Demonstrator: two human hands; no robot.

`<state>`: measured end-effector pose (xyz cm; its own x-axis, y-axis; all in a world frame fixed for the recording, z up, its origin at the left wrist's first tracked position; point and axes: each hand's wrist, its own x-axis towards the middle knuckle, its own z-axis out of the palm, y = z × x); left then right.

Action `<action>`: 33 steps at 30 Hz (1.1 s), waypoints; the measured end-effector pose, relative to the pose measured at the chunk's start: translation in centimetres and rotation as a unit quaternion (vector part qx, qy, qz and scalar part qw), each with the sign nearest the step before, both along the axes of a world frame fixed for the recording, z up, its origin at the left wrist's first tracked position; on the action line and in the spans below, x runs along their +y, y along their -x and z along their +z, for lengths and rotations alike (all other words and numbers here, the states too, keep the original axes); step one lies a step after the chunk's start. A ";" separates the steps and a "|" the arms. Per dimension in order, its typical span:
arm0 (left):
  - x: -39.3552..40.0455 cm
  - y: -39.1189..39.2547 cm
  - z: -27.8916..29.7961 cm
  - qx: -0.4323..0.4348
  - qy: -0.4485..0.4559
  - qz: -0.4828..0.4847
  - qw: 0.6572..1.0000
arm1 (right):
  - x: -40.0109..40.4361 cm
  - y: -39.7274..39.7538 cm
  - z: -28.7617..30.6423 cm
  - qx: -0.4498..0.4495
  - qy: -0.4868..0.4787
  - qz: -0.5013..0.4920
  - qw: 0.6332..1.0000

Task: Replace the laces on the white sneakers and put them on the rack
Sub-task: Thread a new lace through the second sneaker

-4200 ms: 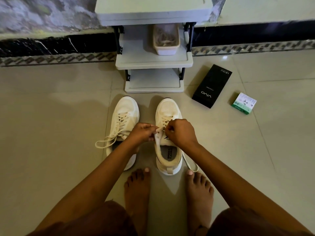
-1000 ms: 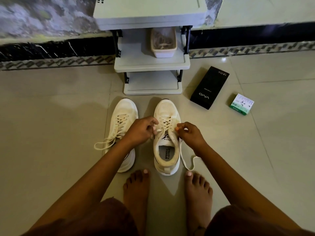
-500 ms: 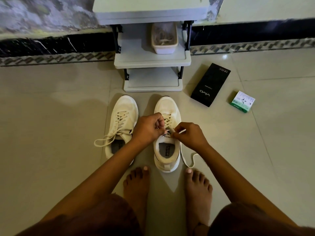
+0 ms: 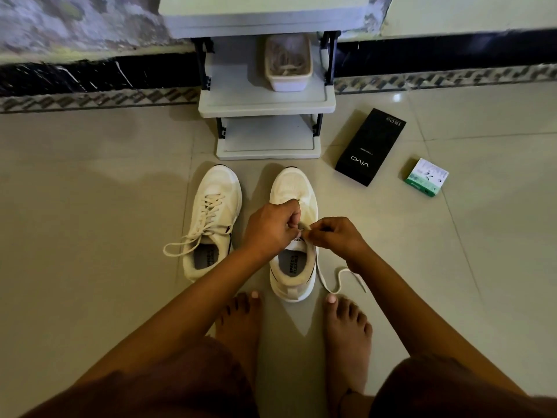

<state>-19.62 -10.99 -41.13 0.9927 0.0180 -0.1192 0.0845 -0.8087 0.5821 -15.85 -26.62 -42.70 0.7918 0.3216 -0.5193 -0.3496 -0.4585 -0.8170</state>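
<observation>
your left hand (image 4: 271,227) and right hand (image 4: 337,236) both pinch the lace (image 4: 328,282) over the right sneaker (image 4: 294,188), probably at its top eyelets; the left sneaker (image 4: 217,218) sits just beside, before the rack (image 4: 266,101).

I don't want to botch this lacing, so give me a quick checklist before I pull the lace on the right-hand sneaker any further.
1. Left hand pinching the lace: ok.
2. Right hand pinching the lace: ok.
3. Right-hand sneaker flat on the floor: ok.
4. Loose lace end clear of the toes: ok, though close.
5. Which eyelet is being threaded: cannot tell, hands cover it.
6. Room on the rack shelf beside the tub: not ok for a pair.
</observation>
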 end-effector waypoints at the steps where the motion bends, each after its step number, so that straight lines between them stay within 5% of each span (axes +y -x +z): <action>1: -0.1 0.0 0.0 -0.001 -0.001 -0.001 1.000 | 0.0 0.0 0.1 -0.006 0.001 0.007 1.000; 8: -0.7 0.3 -0.3 -0.013 -0.022 0.011 1.000 | -0.7 -0.4 0.7 -0.022 -0.013 0.069 0.997; 15: 0.5 0.2 -0.4 0.027 0.077 0.008 0.997 | 0.1 -0.4 0.1 -0.028 -0.018 0.042 0.999; 22: 2.5 0.2 -0.8 0.085 -0.023 -0.058 0.994 | 0.0 -0.8 1.6 -0.272 0.155 0.126 0.941; 24: 2.6 0.3 -0.9 0.085 -0.026 -0.056 0.994 | -0.2 -1.1 3.1 -0.283 0.091 0.091 0.950; 26: 2.7 0.3 -0.8 0.093 -0.023 -0.051 0.994 | -0.3 -1.4 4.9 -0.204 -0.063 0.018 0.977; 29: 2.8 0.2 -0.7 0.109 -0.017 -0.046 0.993 | -0.5 -1.6 5.9 -0.058 -0.232 -0.076 0.968; 31: 2.8 0.2 -0.7 0.117 -0.020 -0.050 0.992 | 0.0 -1.1 5.3 -0.042 -0.122 -0.085 0.988; 33: 2.8 0.2 -0.9 0.124 -0.017 -0.051 0.991 | 0.8 -0.1 3.5 -0.105 0.082 0.013 0.991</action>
